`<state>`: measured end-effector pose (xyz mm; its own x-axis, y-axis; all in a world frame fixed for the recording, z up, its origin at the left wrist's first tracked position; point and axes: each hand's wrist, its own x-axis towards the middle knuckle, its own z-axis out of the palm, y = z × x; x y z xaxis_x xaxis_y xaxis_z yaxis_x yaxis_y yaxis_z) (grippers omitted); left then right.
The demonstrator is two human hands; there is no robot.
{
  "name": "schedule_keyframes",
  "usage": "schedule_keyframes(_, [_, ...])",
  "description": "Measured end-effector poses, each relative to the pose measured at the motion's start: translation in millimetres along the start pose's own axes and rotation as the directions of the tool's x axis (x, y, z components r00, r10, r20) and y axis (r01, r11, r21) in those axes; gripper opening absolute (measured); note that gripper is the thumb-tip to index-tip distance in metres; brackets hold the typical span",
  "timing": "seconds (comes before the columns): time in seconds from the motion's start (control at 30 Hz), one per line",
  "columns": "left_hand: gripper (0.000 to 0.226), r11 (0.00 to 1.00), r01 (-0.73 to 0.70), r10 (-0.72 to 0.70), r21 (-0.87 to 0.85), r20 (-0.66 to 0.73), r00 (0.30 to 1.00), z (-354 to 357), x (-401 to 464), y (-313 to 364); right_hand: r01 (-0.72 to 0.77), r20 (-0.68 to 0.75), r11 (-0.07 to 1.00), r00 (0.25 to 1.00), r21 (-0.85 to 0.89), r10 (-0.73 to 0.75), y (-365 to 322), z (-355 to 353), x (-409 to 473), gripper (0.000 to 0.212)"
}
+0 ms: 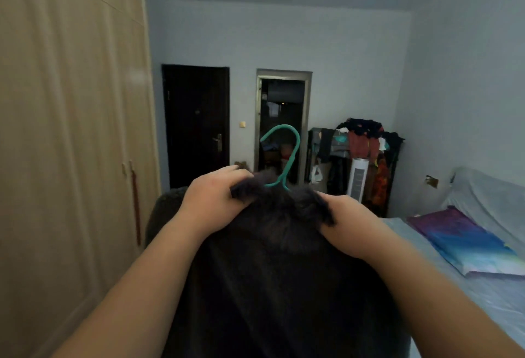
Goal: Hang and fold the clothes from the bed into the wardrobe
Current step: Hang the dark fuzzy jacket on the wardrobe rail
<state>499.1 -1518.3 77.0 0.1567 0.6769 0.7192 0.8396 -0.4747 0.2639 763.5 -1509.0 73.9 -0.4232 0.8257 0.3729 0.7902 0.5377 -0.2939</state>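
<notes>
One dark fleecy garment [272, 258] on green hanger [284, 153], judged soft, bulky, light; collar clamped by left hand [216, 198] and right hand [349, 224]; best carried by hook.

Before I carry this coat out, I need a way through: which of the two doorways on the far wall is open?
The right one, with the pale metal frame, is open. The dark door left of it is closed.

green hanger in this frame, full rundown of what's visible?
The green hanger shows only its hook and neck: a thin teal rod, coating material unclear, curving into an open hook that points up, tilted slightly. Its shoulders are hidden inside a dark fuzzy garment held up in front of the camera. The left hand and right hand grip the garment's collar on either side of the neck; neither visibly touches the hook.
</notes>
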Motion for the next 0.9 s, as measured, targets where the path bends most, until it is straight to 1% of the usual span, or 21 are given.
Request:
schedule_keyframes(0.07, [0.025, 1.000, -0.009, 0.009, 0.007, 0.036, 0.999, -18.5, -13.9, 12.6, 0.043, 0.010, 0.999, 0.999, 0.033, -0.043, -13.9, -0.3, -10.6, 0.031])
schedule_keyframes(0.13, [0.027, 0.998, -0.005, 0.002, 0.059, 0.054, 0.999, -34.8, -32.8, 21.2, 0.067, 0.041, 0.996, 0.997, 0.064, -0.070, -26.5, 2.2, -19.9, 0.035])
schedule_keyframes(0.23, [0.027, 0.981, 0.036, -0.037, 0.192, 0.000, 0.999, -63.6, -69.7, 20.6, 0.110, 0.099, 0.985, 0.987, 0.131, -0.124, -45.5, 6.7, -35.3, 0.043])
schedule_keyframes(0.3, [0.026, 0.970, 0.099, -0.093, 0.223, -0.039, 0.995, -87.6, -95.6, 17.7, 0.144, 0.120, 0.968, 0.978, 0.205, -0.171, -60.6, 10.3, -42.4, 0.038])
schedule_keyframes(0.4, [0.025, 0.962, 0.147, -0.143, 0.231, -0.037, 0.989, -125.2, -130.9, 17.2, 0.214, 0.164, 0.934, 0.949, 0.287, -0.268, -93.7, 23.4, -42.7, 0.017])
schedule_keyframes(0.43, [0.027, 0.957, 0.163, -0.158, 0.241, -0.041, 0.987, -138.6, -142.4, 16.8, 0.237, 0.178, 0.919, 0.936, 0.315, -0.303, -108.8, 28.2, -42.1, 0.016])
schedule_keyframes(0.57, [0.029, 0.927, 0.254, -0.231, 0.277, -0.113, 0.966, -197.7, -190.6, 9.9, 0.340, 0.202, 0.862, 0.878, 0.376, -0.434, -178.9, 43.8, -40.2, 0.033])
schedule_keyframes(0.67, [0.031, 0.897, 0.326, -0.291, 0.299, -0.156, 0.944, -243.1, -227.3, 3.8, 0.442, 0.182, 0.815, 0.827, 0.374, -0.532, -236.7, 54.5, -38.2, 0.037])
schedule_keyframes(0.77, [0.028, 0.847, 0.383, -0.338, 0.370, -0.183, 0.923, -294.4, -262.9, -2.3, 0.526, 0.103, 0.755, 0.790, 0.392, -0.604, -295.3, 67.1, -41.5, 0.044])
schedule_keyframes(0.83, [0.027, 0.807, 0.410, -0.339, 0.425, -0.234, 0.911, -335.4, -287.8, -9.1, 0.567, 0.055, 0.712, 0.765, 0.413, -0.641, -336.4, 73.9, -44.6, 0.049])
schedule_keyframes(0.9, [0.031, 0.767, 0.446, -0.348, 0.462, -0.285, 0.893, -377.4, -313.3, -16.0, 0.607, 0.009, 0.668, 0.737, 0.431, -0.675, -381.6, 81.7, -43.9, 0.049])
